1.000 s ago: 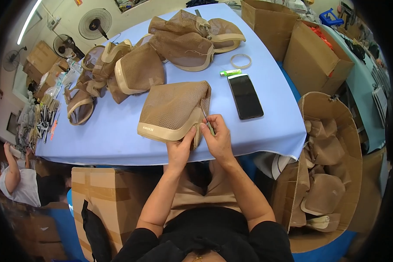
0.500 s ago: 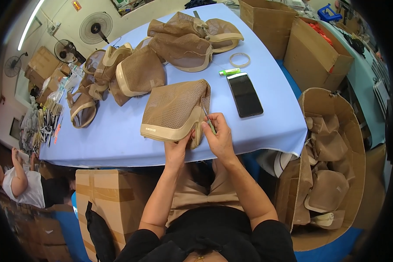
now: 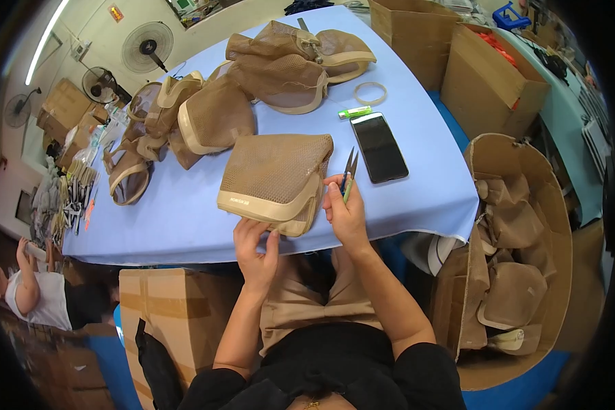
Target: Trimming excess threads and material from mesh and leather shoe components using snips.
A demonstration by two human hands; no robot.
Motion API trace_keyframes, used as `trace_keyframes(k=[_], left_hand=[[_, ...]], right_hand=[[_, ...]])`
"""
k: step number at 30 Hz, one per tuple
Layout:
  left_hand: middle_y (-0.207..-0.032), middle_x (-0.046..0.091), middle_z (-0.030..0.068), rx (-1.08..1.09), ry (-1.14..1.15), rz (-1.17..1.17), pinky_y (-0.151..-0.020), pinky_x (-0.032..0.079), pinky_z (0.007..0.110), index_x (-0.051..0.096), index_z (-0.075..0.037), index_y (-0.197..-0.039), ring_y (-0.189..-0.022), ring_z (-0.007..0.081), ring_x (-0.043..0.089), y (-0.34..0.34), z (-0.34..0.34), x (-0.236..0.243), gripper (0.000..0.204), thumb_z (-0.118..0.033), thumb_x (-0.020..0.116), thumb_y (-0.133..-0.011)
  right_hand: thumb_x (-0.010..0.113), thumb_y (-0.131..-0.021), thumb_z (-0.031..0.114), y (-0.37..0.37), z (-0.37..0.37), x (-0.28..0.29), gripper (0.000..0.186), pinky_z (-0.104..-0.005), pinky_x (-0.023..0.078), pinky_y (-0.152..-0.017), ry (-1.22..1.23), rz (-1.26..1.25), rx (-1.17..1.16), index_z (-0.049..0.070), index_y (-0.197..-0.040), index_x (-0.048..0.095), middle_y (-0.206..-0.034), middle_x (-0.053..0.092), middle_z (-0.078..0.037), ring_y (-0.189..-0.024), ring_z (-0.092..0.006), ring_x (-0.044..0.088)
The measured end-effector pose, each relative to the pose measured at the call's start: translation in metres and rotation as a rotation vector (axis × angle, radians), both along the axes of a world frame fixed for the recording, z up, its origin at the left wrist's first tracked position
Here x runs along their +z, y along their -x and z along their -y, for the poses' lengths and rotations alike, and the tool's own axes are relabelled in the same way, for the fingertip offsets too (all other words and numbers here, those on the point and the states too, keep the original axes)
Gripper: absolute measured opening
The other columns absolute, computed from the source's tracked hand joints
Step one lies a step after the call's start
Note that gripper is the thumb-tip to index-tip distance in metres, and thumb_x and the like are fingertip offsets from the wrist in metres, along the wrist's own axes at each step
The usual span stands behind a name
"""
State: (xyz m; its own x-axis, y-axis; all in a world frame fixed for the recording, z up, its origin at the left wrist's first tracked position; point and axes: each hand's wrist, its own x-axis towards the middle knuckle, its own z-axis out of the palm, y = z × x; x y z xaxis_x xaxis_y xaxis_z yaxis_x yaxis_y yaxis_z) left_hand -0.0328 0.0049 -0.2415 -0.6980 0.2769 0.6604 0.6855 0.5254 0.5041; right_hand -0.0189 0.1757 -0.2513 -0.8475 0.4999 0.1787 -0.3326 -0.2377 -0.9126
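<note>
A brown mesh bag (image 3: 277, 167) with a beige trim band lies at the table's near edge. My left hand (image 3: 256, 253) is at its lower edge, fingers apart, fingertips touching or just beside the beige band. In my right hand (image 3: 346, 215) is a small pair of thread snips (image 3: 349, 171), blades pointing up and away from me and spread apart. The right fingers are wrapped round its handle, just right of the bag. Beyond the snips lies a black phone (image 3: 380, 147), with a green-and-white lighter-like object (image 3: 354, 112) above it.
More brown mesh bags (image 3: 215, 113) are heaped across the far table. A beige ring (image 3: 370, 93) lies near the phone. To the right stands an open carton (image 3: 560, 273) holding similar bags. A taped box (image 3: 164, 301) stands below the table's left side; another person (image 3: 41, 294) is at far left.
My left hand has loosened from the bag and drawn back to its lower edge. My right hand has moved right with the snips, away from the bag, which now lies flatter.
</note>
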Motion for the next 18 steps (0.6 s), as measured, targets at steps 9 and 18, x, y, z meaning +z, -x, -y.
trace_keyframes(k=[9,18], left_hand=[[-0.081,0.062,0.0131,-0.417,-0.598,1.301,-0.054,0.050,0.025,0.056,0.003,-0.097,-0.065,0.0173,0.061,-0.035,-0.002,-0.039,0.050,-0.041,0.032,-0.092],[-0.078,0.064,0.0087,-0.627,-1.136,1.738,-0.050,0.050,0.030,0.057,-0.004,-0.095,-0.062,0.0188,0.062,-0.018,-0.022,-0.045,0.044,-0.044,0.042,-0.088]], right_hand=[[0.042,-0.092,0.017,-0.001,0.002,-0.004,0.015,-0.0178,0.032,-0.041,-0.040,-0.032,-0.028,0.004,-0.095,0.047,-0.061,0.045,0.000,-0.047,-0.0044,0.039],[0.043,-0.092,0.018,-0.001,0.005,-0.006,0.015,-0.0179,0.031,-0.041,-0.102,-0.025,-0.056,0.004,-0.095,0.048,-0.060,0.045,0.001,-0.046,-0.0043,0.038]])
